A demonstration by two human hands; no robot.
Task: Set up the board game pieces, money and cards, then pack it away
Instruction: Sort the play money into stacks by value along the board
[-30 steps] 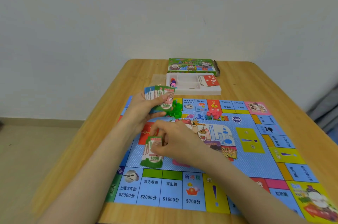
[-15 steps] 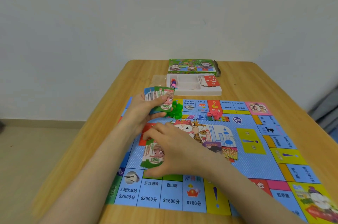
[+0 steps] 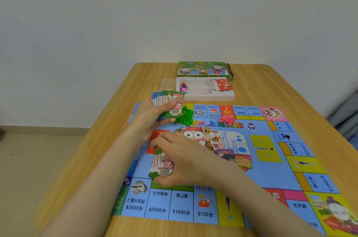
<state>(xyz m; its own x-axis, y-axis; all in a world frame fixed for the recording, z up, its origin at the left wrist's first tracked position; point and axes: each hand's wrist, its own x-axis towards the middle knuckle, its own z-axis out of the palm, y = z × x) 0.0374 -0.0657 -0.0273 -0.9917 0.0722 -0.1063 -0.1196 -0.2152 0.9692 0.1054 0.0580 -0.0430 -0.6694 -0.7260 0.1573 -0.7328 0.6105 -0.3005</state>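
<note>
The game board (image 3: 261,174) lies flat on a wooden table (image 3: 257,85). My left hand (image 3: 149,118) grips a fan of paper money (image 3: 167,100) above the board's far left corner, a green 1000 note in front. My right hand (image 3: 189,161) lies over a small pile of green 1000 notes (image 3: 161,165) on the board's left side, with the fingers along its top edge and the thumb at its bottom edge. A heap of green houses (image 3: 186,115) and some pink pieces (image 3: 227,120) sit near the board's far edge.
Behind the board stands a white tray (image 3: 211,97) holding red cards (image 3: 223,85) and coloured tokens (image 3: 183,87). The green box lid (image 3: 201,70) lies behind it. A wall bounds the table's far edge, with floor to the left.
My right hand has lowered the green 1000 notes from upright to flat on the board and spread over them. The left hand has stayed put with its fan.
</note>
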